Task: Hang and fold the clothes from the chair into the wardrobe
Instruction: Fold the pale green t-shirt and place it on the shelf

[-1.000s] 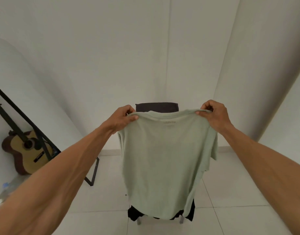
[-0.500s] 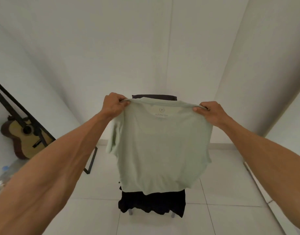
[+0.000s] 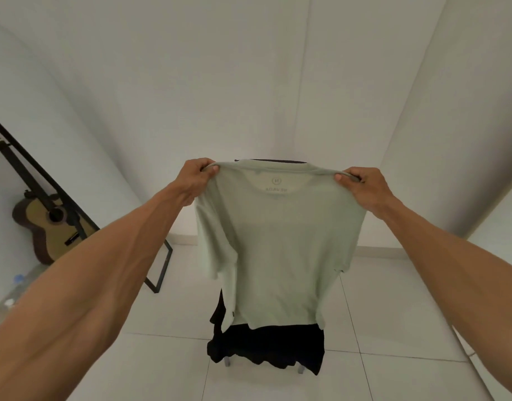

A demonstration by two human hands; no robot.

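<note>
Head camera: you are pinching the pale green T-shirt (image 3: 278, 241) by its shoulders, left hand (image 3: 195, 178) and right hand (image 3: 361, 183) level; it is hanging lengthwise down between them, before the chair (image 3: 273, 160).

Reaches the bare left forearm (image 3: 104, 270) and bare right forearm (image 3: 451, 270) forward and up, spread well apart. Pinches one shoulder of a pale green fabric T-shirt (image 3: 278, 241) in the bare left hand (image 3: 195, 179), fingers curled over the seam, thumb tip showing on the near side. Grips the other shoulder likewise in the bare right hand (image 3: 366, 188), knuckles up, thumb against the cloth. Holds both wrists roughly level.
</note>
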